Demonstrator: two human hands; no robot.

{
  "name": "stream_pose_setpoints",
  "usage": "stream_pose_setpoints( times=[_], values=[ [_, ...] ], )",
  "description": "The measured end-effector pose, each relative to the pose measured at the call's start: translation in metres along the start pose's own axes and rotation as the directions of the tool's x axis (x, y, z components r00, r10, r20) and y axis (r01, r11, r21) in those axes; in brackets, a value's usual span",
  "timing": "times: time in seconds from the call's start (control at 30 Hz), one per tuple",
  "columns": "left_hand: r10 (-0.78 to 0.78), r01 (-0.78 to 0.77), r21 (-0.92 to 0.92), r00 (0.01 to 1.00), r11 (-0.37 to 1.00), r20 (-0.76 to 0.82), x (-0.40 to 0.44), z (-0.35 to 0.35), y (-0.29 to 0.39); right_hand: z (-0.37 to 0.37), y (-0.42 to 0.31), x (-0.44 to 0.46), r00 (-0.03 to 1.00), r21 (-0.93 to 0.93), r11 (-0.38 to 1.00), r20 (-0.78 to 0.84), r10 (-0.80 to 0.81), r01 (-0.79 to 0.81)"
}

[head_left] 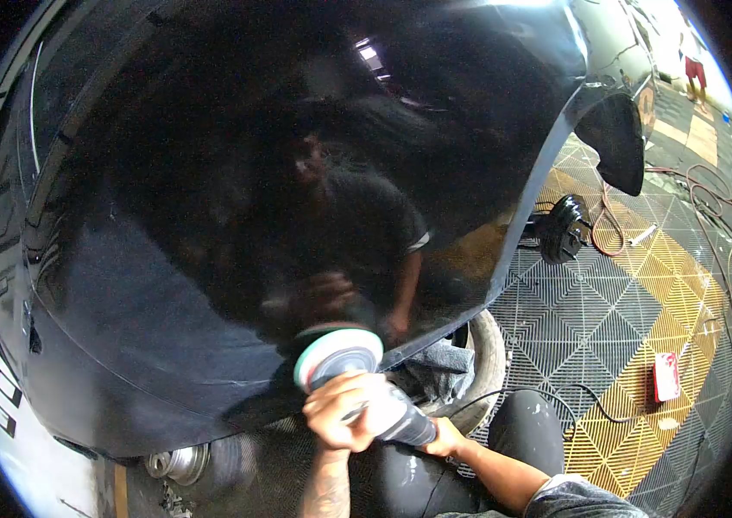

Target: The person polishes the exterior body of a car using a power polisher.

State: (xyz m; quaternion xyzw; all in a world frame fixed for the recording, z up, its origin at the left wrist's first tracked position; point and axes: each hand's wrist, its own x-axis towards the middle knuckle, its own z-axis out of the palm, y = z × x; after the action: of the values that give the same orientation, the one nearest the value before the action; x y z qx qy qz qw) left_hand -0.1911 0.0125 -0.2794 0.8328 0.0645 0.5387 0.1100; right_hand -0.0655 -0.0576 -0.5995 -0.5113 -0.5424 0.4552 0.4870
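A car polisher [390,413] with a round white-and-green pad [338,345] is held against the lower edge of a glossy black car panel [211,259]. My left hand [340,410] is closed over the polisher's head, just behind the pad. Farther back, my right hand [446,438] wraps around the rear of the body. The pad's face is turned to the paint, so the contact itself is hidden. A person's reflection shows in the panel. Beside the polisher, a grey cloth [444,371] lies on a tire [491,354].
A black cord [569,406] trails from near my knee over the grey and yellow floor grating [547,302]. A red box [666,377] and a hose [612,224] lie to the right. A wheel hub [566,229] stands by the panel. Another person [694,73] is at the far right.
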Motion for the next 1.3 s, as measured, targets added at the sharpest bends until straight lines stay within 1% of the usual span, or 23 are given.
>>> stream_pose_setpoints(
  times=[0.03,0.1,0.13,0.17,0.23,0.3,0.33,0.37,0.4,0.47,0.5,0.57,0.6,0.63,0.7,0.77,0.83,0.87,1.0,1.07,1.17,1.2,1.3],
  values=[
    [-0.015,0.016,0.024,0.999,1.000,-0.047,-0.006,-0.012,0.000,0.000,-0.014,0.002,0.998,-0.002,0.999,0.035,0.050,-0.050],
    [0.011,-0.010,0.016,0.998,1.000,-0.070,-0.014,-0.025,-0.006,-0.007,-0.050,-0.003,1.000,-0.036,0.999,0.006,0.029,-0.028],
    [0.020,-0.017,0.050,0.998,0.999,-0.060,-0.015,-0.026,-0.004,-0.005,-0.047,-0.003,0.999,-0.036,0.999,-0.009,0.032,-0.032],
    [0.026,-0.023,0.037,0.998,0.999,-0.058,-0.013,-0.021,-0.003,-0.003,-0.040,-0.003,1.000,-0.008,1.000,-0.010,0.016,-0.017],
    [-0.015,0.016,0.028,1.000,0.999,-0.024,-0.002,-0.003,0.004,-0.012,-0.035,-0.005,1.000,0.014,1.000,-0.029,0.003,-0.003],
    [0.027,-0.028,0.013,0.999,1.000,0.022,0.011,0.024,0.007,-0.025,-0.029,-0.013,0.996,0.088,0.995,0.077,0.035,-0.042],
    [0.024,-0.023,-0.014,0.998,1.000,0.065,0.019,0.039,0.009,-0.028,-0.020,-0.015,0.998,0.124,0.992,0.056,0.015,-0.022],
    [0.023,-0.019,-0.039,0.994,0.999,0.107,0.027,0.055,0.013,-0.030,-0.009,-0.016,0.999,0.120,0.993,0.044,0.017,-0.022],
    [0.048,-0.040,-0.064,0.989,0.997,0.142,0.035,0.072,0.015,-0.030,0.009,-0.016,1.000,0.152,0.988,-0.009,-0.030,0.031],
    [0.088,-0.067,-0.114,0.977,0.991,0.196,0.050,0.107,0.020,-0.037,0.011,-0.022,0.985,0.242,0.960,-0.130,-0.112,0.141],
    [0.100,-0.072,-0.137,0.972,0.988,0.214,0.057,0.124,0.022,-0.041,0.015,-0.023,0.984,0.238,0.961,-0.136,-0.112,0.143],
    [0.114,-0.063,-0.185,0.953,0.981,0.279,0.066,0.154,0.023,-0.047,0.022,-0.027,0.995,0.332,0.942,-0.100,-0.017,0.049],
    [0.108,-0.045,-0.207,0.947,0.977,0.304,0.069,0.168,0.021,-0.050,0.016,-0.030,0.984,0.345,0.931,-0.168,-0.065,0.120],
    [0.145,-0.078,-0.233,0.946,0.969,0.290,0.071,0.181,0.018,-0.054,0.010,-0.033,0.985,0.341,0.932,-0.159,-0.068,0.120],
    [0.139,-0.055,-0.249,0.932,0.967,0.336,0.079,0.187,0.022,-0.061,-0.002,-0.036,0.974,0.232,0.969,-0.223,-0.034,0.087],
    [0.132,-0.064,-0.211,0.936,0.975,0.326,0.081,0.176,0.024,-0.065,-0.016,-0.034,0.989,0.267,0.962,-0.146,-0.022,0.060],
    [0.156,-0.106,-0.200,0.955,0.974,0.254,0.076,0.159,0.023,-0.053,-0.002,-0.026,0.980,0.298,0.949,-0.194,-0.051,0.108],
    [0.160,-0.112,-0.197,0.956,0.974,0.246,0.073,0.147,0.019,-0.048,0.003,-0.022,0.982,0.300,0.948,-0.178,-0.056,0.109],
    [0.114,-0.081,-0.163,0.971,0.983,0.209,0.062,0.086,0.019,-0.029,-0.006,-0.014,0.990,0.322,0.945,-0.141,-0.012,0.057],
    [0.089,-0.069,-0.130,0.983,0.989,0.161,0.053,0.057,0.018,-0.019,-0.008,-0.010,0.992,0.316,0.948,-0.127,-0.001,0.042],
    [0.054,-0.051,-0.035,0.994,0.998,0.090,0.034,0.018,0.014,-0.011,-0.017,-0.003,0.998,0.125,0.992,-0.055,-0.014,0.021],
    [0.049,-0.048,-0.012,0.997,0.999,0.057,0.024,0.007,0.009,-0.010,-0.021,0.001,1.000,0.043,0.999,-0.001,0.003,-0.003],
    [0.020,-0.019,0.023,0.997,1.000,-0.069,0.003,-0.024,0.003,-0.003,-0.036,0.009,0.999,0.073,0.997,0.047,-0.025,0.022]
  ],
)
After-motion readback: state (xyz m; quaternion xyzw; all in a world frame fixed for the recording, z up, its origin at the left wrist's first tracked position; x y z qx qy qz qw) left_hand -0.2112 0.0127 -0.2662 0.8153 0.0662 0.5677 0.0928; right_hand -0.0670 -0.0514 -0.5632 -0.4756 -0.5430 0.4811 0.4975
